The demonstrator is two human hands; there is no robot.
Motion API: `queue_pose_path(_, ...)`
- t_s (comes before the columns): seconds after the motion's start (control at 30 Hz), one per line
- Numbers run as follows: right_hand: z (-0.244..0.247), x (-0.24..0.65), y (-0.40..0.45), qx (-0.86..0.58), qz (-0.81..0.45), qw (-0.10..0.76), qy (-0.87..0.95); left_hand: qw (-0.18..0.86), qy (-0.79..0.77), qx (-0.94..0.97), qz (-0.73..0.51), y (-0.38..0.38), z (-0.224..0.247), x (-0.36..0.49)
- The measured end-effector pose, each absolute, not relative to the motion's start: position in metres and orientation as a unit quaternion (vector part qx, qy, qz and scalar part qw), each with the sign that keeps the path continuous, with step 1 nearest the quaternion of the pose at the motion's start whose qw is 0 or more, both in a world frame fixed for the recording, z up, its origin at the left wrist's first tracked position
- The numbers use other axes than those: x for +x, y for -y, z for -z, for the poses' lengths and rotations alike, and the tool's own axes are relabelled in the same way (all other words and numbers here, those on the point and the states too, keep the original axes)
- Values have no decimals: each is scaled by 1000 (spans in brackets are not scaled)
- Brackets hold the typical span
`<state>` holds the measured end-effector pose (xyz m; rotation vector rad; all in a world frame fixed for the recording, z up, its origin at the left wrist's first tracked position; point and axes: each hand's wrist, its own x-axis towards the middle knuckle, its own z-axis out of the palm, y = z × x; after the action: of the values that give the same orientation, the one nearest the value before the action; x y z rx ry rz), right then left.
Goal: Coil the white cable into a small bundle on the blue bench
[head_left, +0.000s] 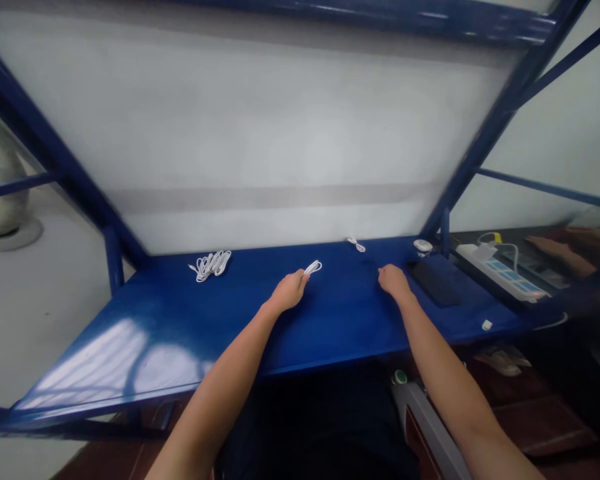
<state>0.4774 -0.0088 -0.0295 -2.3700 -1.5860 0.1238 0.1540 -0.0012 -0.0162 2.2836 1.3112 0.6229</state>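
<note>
My left hand (pixel 289 292) is closed around a coiled white cable (pixel 313 267), whose loops stick out past the fingertips above the blue table (pixel 240 327). To the right, my right hand (pixel 393 280) has its fingers curled together over the tabletop; what they hold, if anything, is too small to make out. A small white cable coil (pixel 356 245) lies near the back edge, between and beyond my hands. Several bundled white cables (pixel 211 265) rest on the table at the left.
At the right are a dark phone (pixel 433 283), a white rounded object (pixel 423 246), a small white piece (pixel 487 325) and a power strip (pixel 513 277) with a plug. Another person's hands (pixel 555 250) show at the far right. Blue frame bars flank the table.
</note>
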Motion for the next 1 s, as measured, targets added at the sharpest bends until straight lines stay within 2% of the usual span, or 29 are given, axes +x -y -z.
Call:
queue_pose_path(0.1,27,462,4,-783,-95,255,560,244,-451,822,-247,3,18,158)
queue_pose_path(0.23,25,410,-8,-677,-291,421,529,298,-397,824,-273,9,23,168)
queue_pose_path(0.4,25,337,-20,-484,-458,502,552,378,-351,791,-331,7,27,170)
queue_pose_path(0.57,32,329,-15,-368,-536,511,563,444,-336,760,-335,4,24,166)
queue_pose_path(0.7,34,341,-9,-346,-580,492,549,426,-338,780,-309,9,20,167)
queue_pose_path(0.87,30,342,-7,-362,-558,470,580,396,-359,788,-306,11,22,165)
queue_pose_path(1.0,31,338,-5,-354,-566,494,558,394,-366,788,-299,9,24,164)
